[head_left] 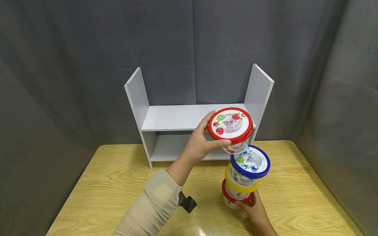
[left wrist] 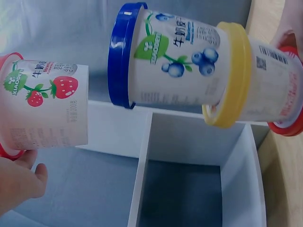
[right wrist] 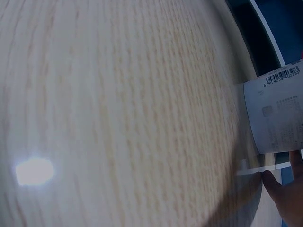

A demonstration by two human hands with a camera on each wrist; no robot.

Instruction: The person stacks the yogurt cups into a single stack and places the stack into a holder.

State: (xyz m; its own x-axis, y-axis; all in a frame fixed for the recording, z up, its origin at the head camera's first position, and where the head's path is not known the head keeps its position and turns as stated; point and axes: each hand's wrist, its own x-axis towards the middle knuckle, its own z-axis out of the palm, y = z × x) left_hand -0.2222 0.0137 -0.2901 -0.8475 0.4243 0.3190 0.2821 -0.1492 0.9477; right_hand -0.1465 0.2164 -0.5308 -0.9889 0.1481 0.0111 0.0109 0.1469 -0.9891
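Observation:
In the head view my left hand grips a red-lidded tub with strawberries printed on it, holding it in the air. A gap parts its base from the blue lid below, as the left wrist view shows. That blue-lidded blueberry tub sits on a yellow-lidded tub, which stands on another red-lidded tub. My right hand holds this lowest tub by its side. At the right wrist view's edge, part of a white tub with a barcode shows beside the right fingers.
A white two-level shelf with upright side panels stands at the back of the wooden table. Grey curtains surround the table behind and at both sides. A small black device is strapped at the left wrist.

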